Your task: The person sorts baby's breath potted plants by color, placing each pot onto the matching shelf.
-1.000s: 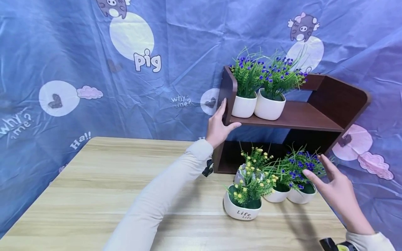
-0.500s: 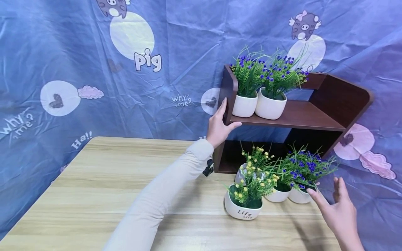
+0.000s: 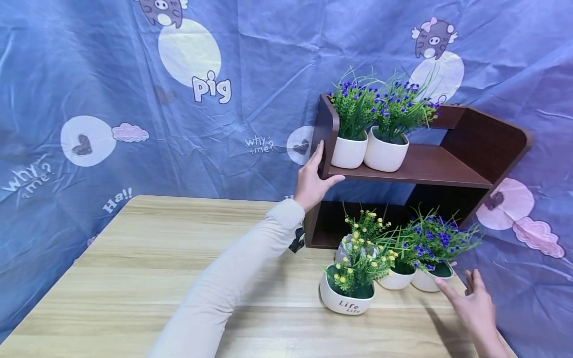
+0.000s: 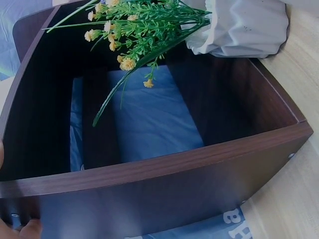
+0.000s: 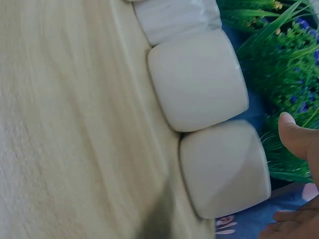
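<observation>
My left hand holds the left side panel of a dark brown two-tier shelf, fingers along its outside and thumb across the front edge. My right hand is open, thumb toward the rightmost white pot of purple-blue flowers. In the right wrist view that pot stands against another white pot. In front is a white pot lettered "Life" with yellow flowers, partly hiding a grey-white crinkled pot behind it. Two white pots with purple flowers stand on the upper tier at the left.
The shelf stands toward the back right of a light wooden table. A blue printed cloth hangs behind. The upper tier's right side panel rises beside bare board. Potted plants stand before the lower tier's opening.
My right hand has come down from beside the purple flowers to the level of the rightmost pot, nearer the table. The left hand keeps its place on the shelf.
</observation>
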Action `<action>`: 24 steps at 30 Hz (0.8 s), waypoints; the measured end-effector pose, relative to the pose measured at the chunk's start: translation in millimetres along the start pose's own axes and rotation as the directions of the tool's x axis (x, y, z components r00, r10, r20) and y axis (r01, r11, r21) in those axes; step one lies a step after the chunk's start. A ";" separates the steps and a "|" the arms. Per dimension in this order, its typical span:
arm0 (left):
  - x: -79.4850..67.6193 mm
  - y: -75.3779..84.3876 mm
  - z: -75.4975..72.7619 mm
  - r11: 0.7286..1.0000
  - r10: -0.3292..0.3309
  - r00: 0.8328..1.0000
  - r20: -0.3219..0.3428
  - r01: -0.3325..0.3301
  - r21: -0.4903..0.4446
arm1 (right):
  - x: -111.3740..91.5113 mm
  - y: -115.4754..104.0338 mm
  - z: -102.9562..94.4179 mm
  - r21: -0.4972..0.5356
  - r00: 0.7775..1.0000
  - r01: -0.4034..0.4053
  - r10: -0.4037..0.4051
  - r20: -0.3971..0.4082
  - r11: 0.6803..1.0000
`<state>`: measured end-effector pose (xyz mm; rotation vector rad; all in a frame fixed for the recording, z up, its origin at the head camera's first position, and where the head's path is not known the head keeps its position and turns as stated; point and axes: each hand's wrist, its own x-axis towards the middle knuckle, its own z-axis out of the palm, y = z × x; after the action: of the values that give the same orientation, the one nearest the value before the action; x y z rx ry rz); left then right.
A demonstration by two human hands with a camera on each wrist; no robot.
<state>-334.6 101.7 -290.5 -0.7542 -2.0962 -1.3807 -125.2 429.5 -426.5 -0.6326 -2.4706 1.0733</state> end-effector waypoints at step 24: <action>-0.9 2.3 -0.9 1.000 -0.017 1.000 0.013 0.017 -0.013 | 21.2 5.8 24.7 -0.074 0.999 0.036 -0.036 0.007 0.997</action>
<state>-332.2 101.5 -289.3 -0.7543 -2.1096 -1.4035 -153.6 430.0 -443.4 -0.6052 -2.5267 0.9753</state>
